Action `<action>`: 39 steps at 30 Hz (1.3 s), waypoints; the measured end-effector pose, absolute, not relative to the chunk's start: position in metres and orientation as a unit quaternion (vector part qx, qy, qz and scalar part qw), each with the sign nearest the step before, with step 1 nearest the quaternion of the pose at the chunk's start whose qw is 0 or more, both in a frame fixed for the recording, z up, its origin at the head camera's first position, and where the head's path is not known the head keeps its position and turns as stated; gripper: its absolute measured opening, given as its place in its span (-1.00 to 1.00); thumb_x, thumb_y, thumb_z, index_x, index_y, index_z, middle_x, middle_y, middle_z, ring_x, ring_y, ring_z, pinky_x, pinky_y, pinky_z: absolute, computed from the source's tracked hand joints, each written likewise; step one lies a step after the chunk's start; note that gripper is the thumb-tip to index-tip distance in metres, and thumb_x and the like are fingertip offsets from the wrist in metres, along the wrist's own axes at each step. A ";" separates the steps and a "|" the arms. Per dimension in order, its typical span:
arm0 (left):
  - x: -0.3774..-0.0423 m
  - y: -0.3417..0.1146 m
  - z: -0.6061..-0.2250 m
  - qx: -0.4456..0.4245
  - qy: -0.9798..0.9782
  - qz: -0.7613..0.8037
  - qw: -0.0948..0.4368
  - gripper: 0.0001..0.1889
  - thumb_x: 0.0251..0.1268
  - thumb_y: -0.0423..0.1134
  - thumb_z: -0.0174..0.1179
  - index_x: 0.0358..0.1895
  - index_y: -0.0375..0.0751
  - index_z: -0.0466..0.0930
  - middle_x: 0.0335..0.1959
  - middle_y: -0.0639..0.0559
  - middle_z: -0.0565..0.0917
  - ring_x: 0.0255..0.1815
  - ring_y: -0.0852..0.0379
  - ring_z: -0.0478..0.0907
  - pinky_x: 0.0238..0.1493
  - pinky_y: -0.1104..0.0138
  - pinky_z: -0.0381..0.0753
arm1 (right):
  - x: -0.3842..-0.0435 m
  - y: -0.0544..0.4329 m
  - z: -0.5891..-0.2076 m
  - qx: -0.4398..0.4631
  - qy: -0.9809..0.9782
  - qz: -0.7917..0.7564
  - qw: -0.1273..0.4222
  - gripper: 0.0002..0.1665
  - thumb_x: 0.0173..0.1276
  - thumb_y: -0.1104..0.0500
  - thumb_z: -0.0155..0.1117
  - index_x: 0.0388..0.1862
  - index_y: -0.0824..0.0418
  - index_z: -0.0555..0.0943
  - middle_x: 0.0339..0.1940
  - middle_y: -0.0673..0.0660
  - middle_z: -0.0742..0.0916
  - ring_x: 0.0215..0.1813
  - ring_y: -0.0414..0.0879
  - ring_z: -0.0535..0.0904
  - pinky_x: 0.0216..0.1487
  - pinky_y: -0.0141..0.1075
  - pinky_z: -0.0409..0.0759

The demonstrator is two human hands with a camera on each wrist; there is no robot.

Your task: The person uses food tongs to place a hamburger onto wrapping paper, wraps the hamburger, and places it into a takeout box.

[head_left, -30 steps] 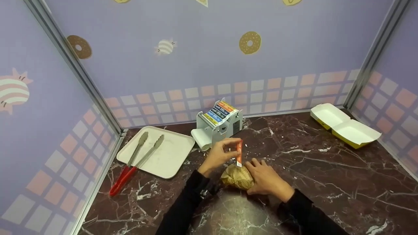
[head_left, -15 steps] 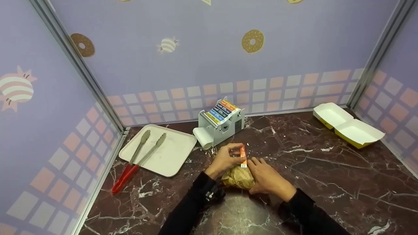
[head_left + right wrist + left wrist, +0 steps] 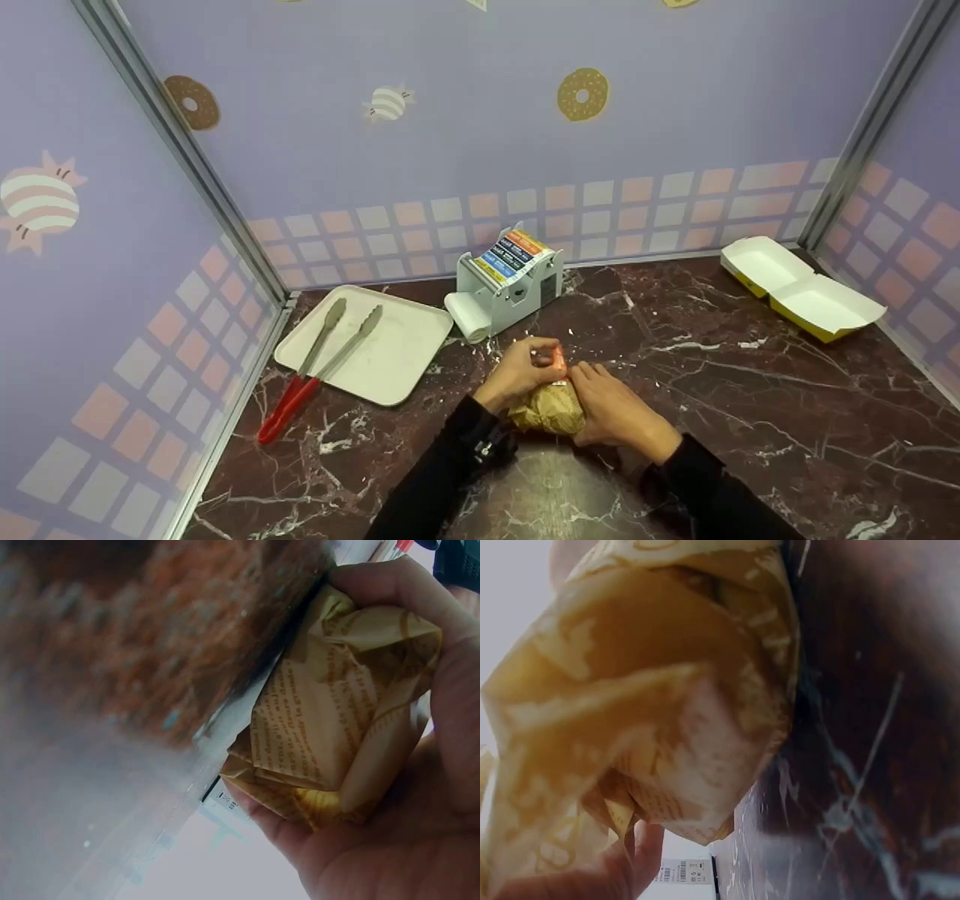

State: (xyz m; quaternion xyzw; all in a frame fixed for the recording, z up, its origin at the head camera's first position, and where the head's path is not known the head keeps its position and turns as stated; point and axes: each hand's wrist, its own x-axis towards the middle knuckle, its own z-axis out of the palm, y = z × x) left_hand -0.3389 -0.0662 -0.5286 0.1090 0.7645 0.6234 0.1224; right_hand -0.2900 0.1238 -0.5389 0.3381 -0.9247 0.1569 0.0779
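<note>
A crumpled brown paper-wrapped bundle (image 3: 551,411) sits on the dark marbled table, printed with lettering that shows in the right wrist view (image 3: 307,720). My right hand (image 3: 613,405) grips its right side, thumb near the front and fingers over the back. At the bundle's top, my left hand (image 3: 517,375) pinches a small orange and white sticker (image 3: 558,358) between thumb and fingers. The sticker's white lower end is right at the paper. In the left wrist view the bundle (image 3: 645,682) fills much of the picture and hides most of the hand.
Behind my left hand stands a white label dispenser (image 3: 510,277) with rows of coloured labels. To the left, red-handled tongs (image 3: 289,405) lie partly on a cream tray (image 3: 394,375). An open yellow and white box (image 3: 817,304) is at the back right, near the walls.
My left hand has come down and slightly right with the sticker, from above the bundle to its top. The right hand keeps its grip on the bundle.
</note>
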 end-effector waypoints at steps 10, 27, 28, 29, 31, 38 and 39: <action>-0.339 -0.072 -0.533 0.152 0.794 0.573 0.134 -0.39 0.25 -0.45 0.39 0.39 -0.39 0.48 0.31 -0.27 0.59 0.24 -0.14 0.63 0.26 0.20 0.67 | -0.290 0.125 -0.537 0.332 -0.923 0.190 0.041 0.25 -0.34 0.13 0.75 0.39 0.43 0.35 0.22 0.35 0.60 0.32 0.32 0.55 0.55 0.20 0.32; -0.340 -0.085 -0.537 0.230 0.841 0.455 0.180 -0.65 0.50 -0.18 0.21 0.18 -0.30 0.70 0.22 -0.17 0.65 0.26 -0.04 0.53 0.38 0.12 0.48 | -0.288 0.126 -0.537 0.346 -0.924 0.156 0.037 0.31 -0.31 0.07 0.80 0.47 0.36 0.36 0.33 0.42 0.57 0.36 0.41 0.50 0.44 0.30 0.41; -0.340 -0.085 -0.536 0.235 0.843 0.448 0.181 -0.64 0.51 -0.16 0.20 0.18 -0.31 0.70 0.24 -0.17 0.64 0.29 -0.06 0.51 0.41 0.10 0.45 | -0.288 0.126 -0.537 0.347 -0.924 0.156 0.040 0.32 -0.32 0.08 0.80 0.48 0.36 0.36 0.33 0.42 0.58 0.36 0.42 0.51 0.44 0.30 0.42; -0.340 -0.086 -0.535 0.240 0.846 0.440 0.181 -0.63 0.53 -0.13 0.18 0.18 -0.30 0.71 0.26 -0.17 0.62 0.32 -0.06 0.49 0.44 0.09 0.41 | -0.288 0.126 -0.536 0.348 -0.924 0.155 0.042 0.31 -0.32 0.09 0.79 0.47 0.35 0.36 0.33 0.42 0.58 0.36 0.41 0.51 0.43 0.30 0.43; -0.340 -0.088 -0.533 0.250 0.856 0.415 0.180 -0.61 0.55 -0.08 0.14 0.19 -0.25 0.71 0.30 -0.12 0.61 0.35 -0.03 0.44 0.47 0.09 0.34 | -0.289 0.126 -0.535 0.346 -0.925 0.153 0.042 0.33 -0.32 0.08 0.80 0.49 0.36 0.35 0.35 0.43 0.57 0.37 0.43 0.49 0.43 0.30 0.43; -0.345 -0.093 -0.534 0.274 0.862 0.386 0.181 -0.61 0.57 -0.04 0.11 0.18 -0.19 0.73 0.30 -0.07 0.65 0.36 -0.01 0.48 0.49 0.10 0.33 | -0.290 0.125 -0.533 0.358 -0.923 0.133 0.056 0.32 -0.35 0.06 0.80 0.45 0.39 0.37 0.35 0.41 0.57 0.35 0.39 0.51 0.42 0.25 0.47; -0.345 -0.094 -0.535 0.270 0.858 0.394 0.187 -0.61 0.57 -0.04 0.11 0.19 -0.20 0.72 0.30 -0.08 0.66 0.36 -0.02 0.51 0.49 0.11 0.36 | -0.290 0.125 -0.533 0.359 -0.922 0.131 0.056 0.33 -0.35 0.06 0.80 0.46 0.38 0.37 0.35 0.40 0.57 0.35 0.38 0.51 0.42 0.24 0.47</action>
